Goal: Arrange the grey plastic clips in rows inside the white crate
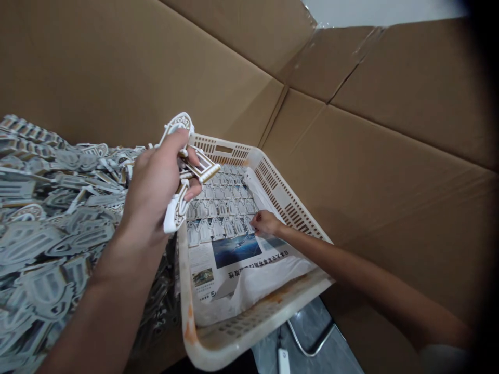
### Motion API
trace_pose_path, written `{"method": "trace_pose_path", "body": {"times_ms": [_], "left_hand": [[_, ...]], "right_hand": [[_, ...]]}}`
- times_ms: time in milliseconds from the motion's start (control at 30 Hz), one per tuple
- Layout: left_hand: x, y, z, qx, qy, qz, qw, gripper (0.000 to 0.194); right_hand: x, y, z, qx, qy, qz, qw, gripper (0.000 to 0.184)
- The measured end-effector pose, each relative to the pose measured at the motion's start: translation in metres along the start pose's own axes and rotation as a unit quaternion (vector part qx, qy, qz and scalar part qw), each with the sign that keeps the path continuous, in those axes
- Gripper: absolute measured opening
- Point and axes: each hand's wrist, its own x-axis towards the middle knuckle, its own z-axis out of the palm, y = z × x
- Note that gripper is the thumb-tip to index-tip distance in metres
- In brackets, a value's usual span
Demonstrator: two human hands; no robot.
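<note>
My left hand point(156, 182) is raised over the near left corner of a white plastic basket point(284, 205) and is closed round several white arch-shaped plastic pieces with gold trim point(183, 171). My right hand point(265, 222) reaches into the basket with its fingertips pinched on one small white piece point(249, 224) at the end of a row. Rows of the same pieces point(218, 205) lie flat on a sheet of newspaper point(237, 265) lining the basket.
A big heap of the same white and gold pieces point(50, 218) fills the left side. Brown cardboard walls point(370, 156) stand behind and to the right. Below the basket a grey floor and a metal chair frame point(312, 340) show.
</note>
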Motion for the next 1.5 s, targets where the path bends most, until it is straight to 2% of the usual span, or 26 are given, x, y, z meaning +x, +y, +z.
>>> {"method": "trace_pose_path", "body": {"times_ms": [233, 433, 733, 833, 900, 967, 1000, 1033, 1067, 1100, 1167, 1233, 1300, 1367, 1433, 1500], "left_hand": [[-0.008, -0.004, 0.013, 0.016, 0.002, -0.037, 0.999, 0.037], [-0.009, -0.009, 0.014, 0.033, -0.018, -0.048, 0.998, 0.043], [-0.01, -0.007, 0.015, 0.03, -0.012, -0.055, 0.998, 0.039], [-0.009, -0.007, 0.016, 0.026, -0.018, -0.071, 0.997, 0.037], [-0.008, -0.008, 0.017, 0.027, -0.022, -0.088, 0.996, 0.035], [-0.008, -0.009, 0.018, 0.024, -0.025, -0.096, 0.995, 0.033], [-0.007, -0.01, 0.018, 0.024, -0.024, -0.098, 0.995, 0.033], [-0.007, -0.011, 0.019, 0.024, -0.022, -0.099, 0.995, 0.032], [-0.007, -0.013, 0.02, 0.026, -0.021, -0.101, 0.994, 0.032], [-0.007, -0.014, 0.022, 0.029, -0.018, -0.102, 0.994, 0.032], [-0.007, -0.019, 0.025, 0.031, -0.015, -0.102, 0.994, 0.033], [-0.007, -0.024, 0.028, 0.03, -0.019, -0.1, 0.994, 0.035], [-0.006, -0.028, 0.029, 0.025, -0.022, -0.09, 0.995, 0.036], [-0.004, -0.029, 0.028, 0.018, -0.019, -0.077, 0.997, 0.037], [-0.001, -0.027, 0.024, 0.013, -0.013, -0.066, 0.998, 0.036], [0.001, -0.022, 0.017, 0.012, -0.005, -0.05, 0.999, 0.033]], "right_hand": [[-0.01, -0.014, -0.004, -0.028, 0.003, 0.02, 0.999, 0.012], [-0.019, -0.026, -0.005, -0.015, 0.002, 0.035, 0.999, 0.013], [-0.018, -0.024, -0.003, -0.034, -0.005, 0.027, 0.999, 0.008], [-0.017, -0.028, -0.009, -0.056, -0.006, 0.032, 0.998, 0.009], [-0.021, -0.042, -0.022, -0.073, 0.042, -0.003, 0.996, 0.011], [-0.031, -0.066, -0.041, -0.031, 0.085, -0.078, 0.993, 0.017], [-0.039, -0.082, -0.052, 0.026, 0.073, -0.121, 0.99, 0.022], [-0.049, -0.099, -0.061, 0.105, 0.027, -0.148, 0.983, 0.03], [-0.06, -0.116, -0.07, 0.176, -0.039, -0.185, 0.966, 0.035], [-0.072, -0.133, -0.076, 0.233, -0.077, -0.217, 0.945, 0.039], [-0.094, -0.161, -0.082, 0.294, -0.136, -0.248, 0.913, 0.04], [-0.111, -0.179, -0.08, 0.309, -0.166, -0.253, 0.902, 0.034], [-0.121, -0.186, -0.076, 0.316, -0.176, -0.246, 0.899, 0.029], [-0.124, -0.182, -0.077, 0.323, -0.182, -0.232, 0.899, 0.025], [-0.119, -0.171, -0.085, 0.308, -0.192, -0.212, 0.907, 0.021], [-0.109, -0.152, -0.095, 0.248, -0.183, -0.191, 0.932, 0.018]]}}
